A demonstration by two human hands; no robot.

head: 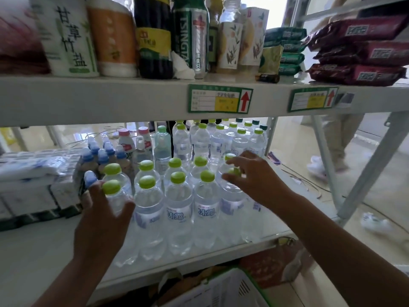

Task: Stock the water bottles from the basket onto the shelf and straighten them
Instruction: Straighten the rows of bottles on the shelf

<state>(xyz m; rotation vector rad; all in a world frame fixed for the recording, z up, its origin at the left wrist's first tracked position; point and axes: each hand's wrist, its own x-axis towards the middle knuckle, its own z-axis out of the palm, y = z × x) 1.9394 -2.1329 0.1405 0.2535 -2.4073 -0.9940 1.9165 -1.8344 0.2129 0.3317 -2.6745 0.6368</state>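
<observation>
At the middle shelf (pixel 199 258), my left hand (pixel 104 209) grasps the leftmost front bottle (pixel 115 196) (green cap, label turned away), while my right hand (pixel 250 173) curls its fingers over the cap (pixel 235 171) of the bottle at the row's right end. Two front rows of bottles already stand upright beside the older stock behind. The basket (pixel 223 289) below looks emptied of bottles in the part I can see, so likely only straightening is left
</observation>
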